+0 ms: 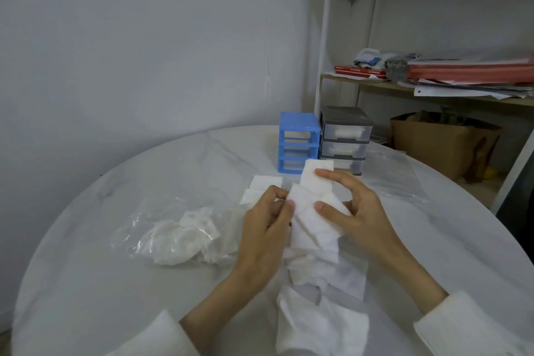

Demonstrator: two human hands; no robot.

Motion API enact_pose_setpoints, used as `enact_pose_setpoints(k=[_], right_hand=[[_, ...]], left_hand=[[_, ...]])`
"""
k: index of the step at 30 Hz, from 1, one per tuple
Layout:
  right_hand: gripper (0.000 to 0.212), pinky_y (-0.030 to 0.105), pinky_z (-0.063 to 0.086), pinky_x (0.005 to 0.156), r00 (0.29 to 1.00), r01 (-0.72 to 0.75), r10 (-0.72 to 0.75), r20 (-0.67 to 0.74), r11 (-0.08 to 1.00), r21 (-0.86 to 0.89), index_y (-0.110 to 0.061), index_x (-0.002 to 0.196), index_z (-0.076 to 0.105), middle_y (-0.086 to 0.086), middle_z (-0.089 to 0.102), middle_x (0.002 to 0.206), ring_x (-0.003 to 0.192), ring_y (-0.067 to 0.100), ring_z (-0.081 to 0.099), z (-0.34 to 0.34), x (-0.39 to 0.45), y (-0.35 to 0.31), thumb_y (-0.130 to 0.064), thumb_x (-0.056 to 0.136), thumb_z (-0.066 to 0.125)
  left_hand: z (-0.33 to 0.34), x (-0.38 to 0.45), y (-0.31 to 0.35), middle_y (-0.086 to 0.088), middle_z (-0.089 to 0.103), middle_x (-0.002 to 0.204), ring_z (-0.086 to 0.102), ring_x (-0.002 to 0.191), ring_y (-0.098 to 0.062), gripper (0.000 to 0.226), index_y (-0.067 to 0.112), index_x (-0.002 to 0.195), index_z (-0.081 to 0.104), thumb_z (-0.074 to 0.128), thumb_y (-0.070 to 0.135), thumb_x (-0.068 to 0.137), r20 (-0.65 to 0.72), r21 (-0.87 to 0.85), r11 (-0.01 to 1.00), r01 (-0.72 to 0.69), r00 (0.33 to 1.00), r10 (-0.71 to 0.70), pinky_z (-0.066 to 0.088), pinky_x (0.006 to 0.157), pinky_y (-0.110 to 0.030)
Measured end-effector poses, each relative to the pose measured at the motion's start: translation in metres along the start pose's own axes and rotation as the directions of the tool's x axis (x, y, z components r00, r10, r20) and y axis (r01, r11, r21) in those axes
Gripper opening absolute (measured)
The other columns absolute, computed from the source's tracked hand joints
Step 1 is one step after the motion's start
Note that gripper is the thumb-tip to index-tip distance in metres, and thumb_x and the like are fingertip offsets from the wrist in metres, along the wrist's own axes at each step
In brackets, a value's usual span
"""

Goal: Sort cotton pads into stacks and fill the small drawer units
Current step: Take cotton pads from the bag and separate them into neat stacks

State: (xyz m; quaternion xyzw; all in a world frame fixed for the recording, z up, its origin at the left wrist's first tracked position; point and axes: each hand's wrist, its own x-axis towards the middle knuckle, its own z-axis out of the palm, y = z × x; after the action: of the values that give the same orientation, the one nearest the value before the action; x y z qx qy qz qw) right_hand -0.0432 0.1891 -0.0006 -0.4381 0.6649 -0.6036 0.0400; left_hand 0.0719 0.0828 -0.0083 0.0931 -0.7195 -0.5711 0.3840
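Both hands hold a loose bunch of square white cotton pads (310,205) above the table's middle. My left hand (267,228) pinches the bunch's left edge between thumb and fingers. My right hand (357,208) grips its right side, forefinger on the top pad and thumb on the front. More pads (320,306) lie spread on the table below the hands, and a few pads (260,189) lie behind my left hand. A blue drawer unit (297,146) and a grey drawer unit (345,137) stand side by side at the table's far edge, with white pads visible in their drawers.
A clear plastic bag (176,234) with crumpled white material lies left of the hands on the round white table (115,283). Another clear bag (396,179) lies right of the grey unit. A shelf (404,87) with papers and a brown paper bag (442,141) stand beyond the table at right.
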Motion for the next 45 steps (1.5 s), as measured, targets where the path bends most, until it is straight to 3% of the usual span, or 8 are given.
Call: enact_pose_setpoints(k=[3, 8, 13, 19, 22, 33, 38, 45], right_hand=[[0.049, 0.019, 0.053, 0.06, 1.0, -0.005, 0.004, 0.022, 0.999, 0.052, -0.024, 0.119, 0.058, -0.009, 0.05, 0.127, 0.074, 0.016, 0.068, 0.001, 0.0, 0.002, -0.007, 0.076, 0.073], [0.039, 0.019, 0.053, 0.073, 0.996, 0.021, -0.012, -0.092, 0.995, 0.098, -0.018, 0.113, 0.063, -0.004, 0.057, 0.119, 0.091, 0.009, 0.065, 0.001, 0.001, 0.002, -0.006, 0.077, 0.071], [0.024, 0.018, 0.055, 0.071, 0.965, -0.032, 0.071, -0.252, 0.987, 0.158, -0.022, 0.098, 0.062, -0.005, 0.063, 0.112, 0.097, 0.017, 0.064, -0.004, 0.003, 0.001, -0.004, 0.083, 0.065], [0.017, 0.008, 0.045, 0.056, 0.965, -0.011, 0.087, -0.246, 0.955, 0.295, -0.016, 0.087, 0.062, -0.004, 0.065, 0.095, 0.068, -0.004, 0.062, -0.004, 0.0, -0.008, 0.001, 0.085, 0.059], [0.015, 0.009, 0.047, 0.059, 0.975, 0.005, 0.06, -0.214, 0.957, 0.289, -0.012, 0.09, 0.062, -0.002, 0.065, 0.099, 0.072, -0.003, 0.063, -0.003, -0.001, -0.008, 0.002, 0.085, 0.059], [0.017, 0.012, 0.051, 0.065, 0.976, 0.022, 0.01, -0.217, 0.989, 0.145, -0.019, 0.091, 0.06, -0.01, 0.063, 0.102, 0.089, 0.005, 0.064, 0.001, -0.001, -0.002, -0.004, 0.084, 0.062], [0.018, 0.012, 0.05, 0.061, 0.975, 0.035, -0.007, -0.222, 0.992, 0.121, -0.019, 0.09, 0.06, -0.011, 0.064, 0.101, 0.086, 0.0, 0.065, 0.001, -0.001, 0.001, -0.003, 0.084, 0.063], [0.021, 0.017, 0.052, 0.061, 0.973, 0.065, -0.05, -0.224, 0.996, 0.061, -0.024, 0.087, 0.06, -0.012, 0.065, 0.099, 0.085, 0.004, 0.066, 0.001, -0.002, 0.001, -0.004, 0.083, 0.065]], left_hand=[[-0.003, 0.003, 0.0, -0.022, 0.058, 0.077, 0.052, 0.07, -0.021, 0.024, 0.003, 0.088, 0.057, 0.049, 0.026, 0.09, -0.075, -0.03, 0.999, 0.018, 0.997, -0.021, 0.049, 0.071, -0.05], [-0.004, 0.005, -0.001, 0.001, 0.064, 0.068, 0.063, 0.07, -0.015, 0.024, 0.01, 0.078, 0.056, 0.043, 0.002, 0.096, -0.128, -0.149, 0.986, 0.068, 0.988, -0.088, 0.052, 0.068, -0.022], [-0.007, 0.007, -0.001, -0.01, 0.07, 0.088, 0.071, 0.076, -0.02, 0.018, 0.007, 0.088, 0.053, 0.039, 0.004, 0.098, -0.164, -0.253, 0.963, 0.094, 0.977, -0.138, 0.053, 0.067, -0.02], [-0.007, 0.005, -0.002, -0.008, 0.064, 0.068, 0.062, 0.068, -0.017, 0.014, 0.008, 0.082, 0.051, 0.047, -0.004, 0.09, -0.168, -0.168, 0.978, 0.126, 0.974, -0.154, 0.053, 0.067, -0.024], [-0.007, 0.005, -0.003, -0.006, 0.053, 0.058, 0.049, 0.058, -0.014, 0.019, 0.01, 0.077, 0.053, 0.046, -0.006, 0.086, -0.145, -0.161, 0.974, 0.161, 0.972, -0.185, 0.048, 0.06, -0.023], [0.001, 0.003, -0.003, 0.012, 0.072, 0.077, 0.066, 0.078, 0.0, 0.035, 0.017, 0.088, 0.067, 0.042, -0.006, 0.095, 0.085, -0.156, 0.975, 0.16, 0.985, -0.148, 0.051, 0.069, -0.013], [0.001, 0.002, -0.002, 0.008, 0.073, 0.088, 0.067, 0.088, -0.007, 0.035, 0.018, 0.091, 0.068, 0.041, -0.004, 0.095, 0.093, -0.173, 0.968, 0.181, 0.982, -0.167, 0.052, 0.074, -0.018], [0.0, 0.002, 0.003, 0.007, 0.072, 0.073, 0.067, 0.073, -0.007, 0.034, 0.014, 0.08, 0.067, 0.041, -0.002, 0.093, 0.078, -0.26, 0.927, 0.271, 0.962, -0.26, 0.051, 0.062, -0.015]])
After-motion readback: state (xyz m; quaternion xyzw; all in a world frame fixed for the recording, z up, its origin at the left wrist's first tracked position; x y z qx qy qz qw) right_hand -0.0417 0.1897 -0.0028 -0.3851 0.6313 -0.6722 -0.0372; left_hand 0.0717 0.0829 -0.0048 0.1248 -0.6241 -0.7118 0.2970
